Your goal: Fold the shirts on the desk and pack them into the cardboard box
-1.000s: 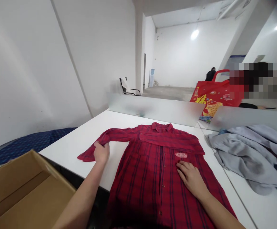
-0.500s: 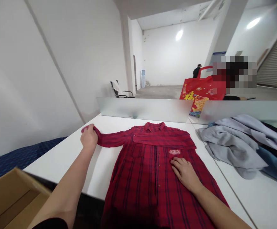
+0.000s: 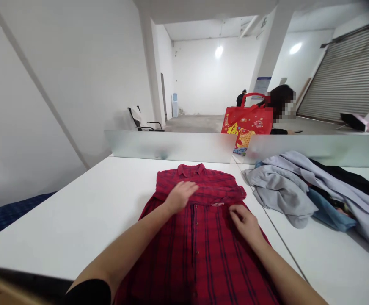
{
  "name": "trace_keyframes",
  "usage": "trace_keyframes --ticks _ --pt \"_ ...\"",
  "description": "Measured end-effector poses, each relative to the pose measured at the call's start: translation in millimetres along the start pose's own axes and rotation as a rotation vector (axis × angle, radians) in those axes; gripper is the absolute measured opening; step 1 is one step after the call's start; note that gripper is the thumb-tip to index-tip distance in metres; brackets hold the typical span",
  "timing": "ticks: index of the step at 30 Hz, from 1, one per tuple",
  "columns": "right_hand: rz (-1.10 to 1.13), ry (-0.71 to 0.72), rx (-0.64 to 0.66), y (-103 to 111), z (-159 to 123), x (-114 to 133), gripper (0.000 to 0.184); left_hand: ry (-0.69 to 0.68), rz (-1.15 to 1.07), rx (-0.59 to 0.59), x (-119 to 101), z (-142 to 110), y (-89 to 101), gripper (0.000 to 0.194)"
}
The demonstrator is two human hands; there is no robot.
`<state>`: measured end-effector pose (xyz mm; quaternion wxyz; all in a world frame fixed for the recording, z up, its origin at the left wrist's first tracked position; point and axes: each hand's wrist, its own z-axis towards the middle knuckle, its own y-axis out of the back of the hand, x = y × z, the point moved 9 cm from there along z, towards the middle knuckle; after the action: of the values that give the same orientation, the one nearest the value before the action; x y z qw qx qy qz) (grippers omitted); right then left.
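Over plaid shirt [image 3: 216, 237], long axis running away from you, your left hand [image 3: 178, 197] was nearer collar [image 3: 191, 170], fingers extended, gripping nothing; right hand [image 3: 247, 223] curled, hold unclear

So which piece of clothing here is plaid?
The red button-up shirt, laid out under the left hand and right hand. The heaped clothes to its right look mostly plain gray, blue and black.

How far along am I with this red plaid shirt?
Looks done: both red plaid sleeves lie folded inward. In hand: left hand over the sleeves, right hand by the white oval badge. Apparently left: the shirt body, lying lengthwise, unfolded.
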<state>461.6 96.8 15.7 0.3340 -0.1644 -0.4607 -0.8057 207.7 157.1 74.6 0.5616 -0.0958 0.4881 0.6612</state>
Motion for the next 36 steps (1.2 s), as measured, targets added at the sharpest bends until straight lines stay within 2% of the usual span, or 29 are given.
trace_keyframes --ticks 2,4,6,9,12,17,21,25,28,32,36 --pt "-0.073 -0.105 -0.107 22.5 12.7 -24.5 0.025 0.238 -0.115 -0.23 43.8 -16.6 43.0 0.032" --pt "-0.169 -0.172 -0.13 35.0 29.1 -45.4 0.028 0.419 -0.163 -0.332 81.8 -33.8 71.2 0.023" --pt "-0.244 -0.228 -0.079 35.1 46.4 -63.7 0.031 0.501 -0.091 -0.298 107.0 -46.1 81.4 0.022" --pt "-0.249 -0.379 -0.001 24.8 64.4 -90.5 0.031 0.548 0.065 -0.24 129.3 -60.7 81.0 0.026" --pt "-0.184 -0.507 -0.014 19.8 75.2 -106.7 0.02 0.601 0.108 -0.242 141.8 -70.2 76.6 0.033" --pt "-0.024 -0.417 -0.153 37.9 93.8 -103.5 0.018 0.648 0.207 -0.239 151.1 -75.9 76.2 0.035" --pt "0.142 -0.481 -0.178 42.4 91.0 -116.3 0.012 0.652 0.231 -0.249 153.5 -73.6 84.8 0.032" --pt "0.29 -0.511 -0.176 30.7 100.2 -117.2 0.016 0.555 0.198 -0.32 142.5 -44.1 104.7 0.017" --pt "0.414 -0.503 -0.162 16.4 120.3 -106.5 0.025 0.5 0.209 -0.262 142.5 -8.0 106.6 0.018" --pt "0.496 -0.433 -0.187 5.2 137.6 -95.9 0.034 0.544 0.372 -0.147 163.5 23.5 102.0 0.013" --pt "0.355 -0.402 -0.172 -4.2 125.7 -107.3 0.026 0.605 0.489 -0.146 186.1 24.4 113.3 0.014"
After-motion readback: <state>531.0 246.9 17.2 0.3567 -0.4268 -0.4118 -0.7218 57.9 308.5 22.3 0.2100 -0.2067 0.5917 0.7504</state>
